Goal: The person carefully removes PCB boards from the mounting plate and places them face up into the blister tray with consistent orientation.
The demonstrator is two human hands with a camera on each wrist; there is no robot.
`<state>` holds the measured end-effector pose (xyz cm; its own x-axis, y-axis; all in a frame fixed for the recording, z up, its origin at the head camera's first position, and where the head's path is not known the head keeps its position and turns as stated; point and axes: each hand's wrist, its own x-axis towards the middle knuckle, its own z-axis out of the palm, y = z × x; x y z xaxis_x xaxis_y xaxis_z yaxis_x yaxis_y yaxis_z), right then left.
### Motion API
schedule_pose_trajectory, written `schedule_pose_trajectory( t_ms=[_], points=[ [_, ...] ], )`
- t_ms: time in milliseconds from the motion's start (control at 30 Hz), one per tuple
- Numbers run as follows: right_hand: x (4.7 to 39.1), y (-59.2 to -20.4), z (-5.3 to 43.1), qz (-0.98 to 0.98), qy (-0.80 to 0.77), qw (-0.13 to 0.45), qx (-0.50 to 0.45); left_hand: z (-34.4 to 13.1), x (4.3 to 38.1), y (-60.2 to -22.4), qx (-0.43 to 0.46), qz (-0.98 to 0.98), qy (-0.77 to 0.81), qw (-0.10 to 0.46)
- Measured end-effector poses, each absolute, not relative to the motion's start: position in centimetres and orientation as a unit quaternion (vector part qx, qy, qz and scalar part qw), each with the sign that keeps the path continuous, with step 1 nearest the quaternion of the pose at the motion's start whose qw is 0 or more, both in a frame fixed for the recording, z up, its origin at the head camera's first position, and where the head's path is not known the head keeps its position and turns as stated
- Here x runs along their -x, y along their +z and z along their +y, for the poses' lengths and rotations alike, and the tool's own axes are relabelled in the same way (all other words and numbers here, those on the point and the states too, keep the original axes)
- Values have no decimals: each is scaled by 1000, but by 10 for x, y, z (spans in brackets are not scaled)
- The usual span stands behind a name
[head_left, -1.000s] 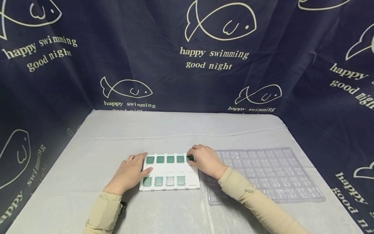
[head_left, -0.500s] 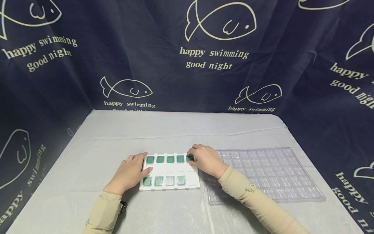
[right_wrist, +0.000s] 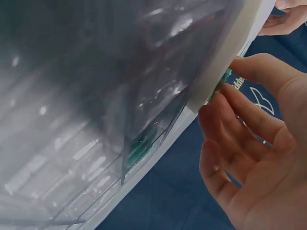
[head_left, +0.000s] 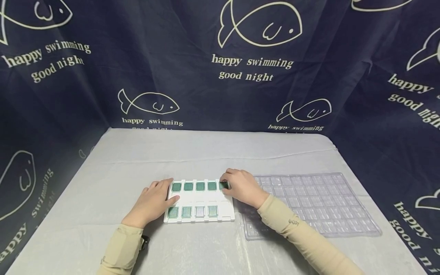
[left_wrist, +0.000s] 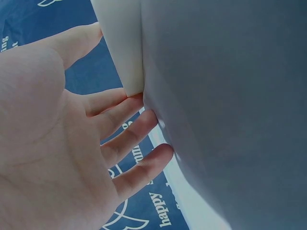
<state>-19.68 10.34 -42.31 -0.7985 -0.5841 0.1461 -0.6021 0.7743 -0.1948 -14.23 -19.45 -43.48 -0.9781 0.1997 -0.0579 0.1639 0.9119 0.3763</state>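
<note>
A white tray (head_left: 197, 197) holds small green perforated circuit boards in two rows. The far row has several boards (head_left: 200, 186), and the near row, whose right end shows no board, has several too (head_left: 213, 211). My left hand (head_left: 151, 202) rests at the tray's left end, thumb on top and index finger at the far corner; its fingers look fairly straight in the left wrist view. At the far right slot, my right hand (head_left: 245, 188) pinches a green circuit board (head_left: 224, 185) between thumb and fingers. The hand partly hides this board; its edge shows in the right wrist view.
A clear plastic tray (head_left: 311, 204) with many compartments lies to the right, partly under the right forearm. In the right wrist view, something green (right_wrist: 141, 151) shows through its plastic. A white cloth (head_left: 206, 149) covers the table; a dark blue curtain (head_left: 192, 68) stands around it.
Almost nothing differs; both hands stay at the white tray, and the right hand keeps its pinch on the board. The head view has shifted very slightly.
</note>
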Motion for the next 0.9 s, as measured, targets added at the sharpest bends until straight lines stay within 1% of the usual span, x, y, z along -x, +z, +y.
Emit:
schedule_pose_trajectory(
  t_ms=[333,633,900],
  points=[
    [198,-411,109,-935,119,37,-332,-193,143,-436,-93,976,189,52],
    [195,-401,114,-939,104,40,-327,-192,142,-434,-93,977,185,51],
    [191,-397,119,-938,89,70,-326,-194,141,-433,-93,978,181,51]
  ],
)
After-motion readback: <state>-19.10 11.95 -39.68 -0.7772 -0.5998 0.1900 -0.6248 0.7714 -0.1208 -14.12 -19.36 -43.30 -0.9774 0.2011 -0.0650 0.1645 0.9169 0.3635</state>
